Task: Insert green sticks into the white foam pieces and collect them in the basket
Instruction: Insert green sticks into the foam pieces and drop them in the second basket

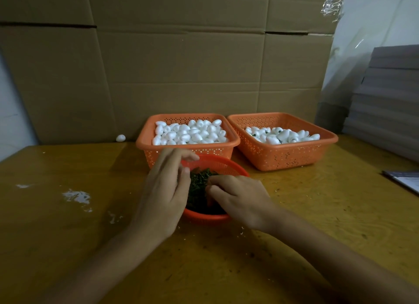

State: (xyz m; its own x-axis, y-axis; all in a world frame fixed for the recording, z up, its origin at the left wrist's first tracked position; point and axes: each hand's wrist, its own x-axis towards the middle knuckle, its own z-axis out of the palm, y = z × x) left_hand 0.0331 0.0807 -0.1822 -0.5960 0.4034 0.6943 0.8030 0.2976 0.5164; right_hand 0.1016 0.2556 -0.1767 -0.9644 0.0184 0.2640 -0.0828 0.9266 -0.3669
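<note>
The green sticks [199, 185] lie heaped in a round orange bowl [226, 163] right in front of me. My right hand [240, 199] is down among them with its fingers curled into the heap. The fingertips are hidden, so I cannot tell whether that grip has closed on a stick yet. My left hand [165, 185] is over the bowl's left side, fingers loose and apart, the forefinger reaching across the far rim. I see nothing held in it.

I judge this to be the picking step: getting one stick out of the heap before any foam is in hand. Next I would need a single stick pinched clear of the tangle, and my left hand would have to go for a foam piece.

The plain white foam pieces [190, 132] fill the left basket [145, 142], just behind the bowl. The right basket [283, 158] beside it holds pieces showing bits of green, so I take it as the collecting one. A stray foam piece [120, 138] lies at the table's [68, 235] far edge, against the cardboard [181, 65].
</note>
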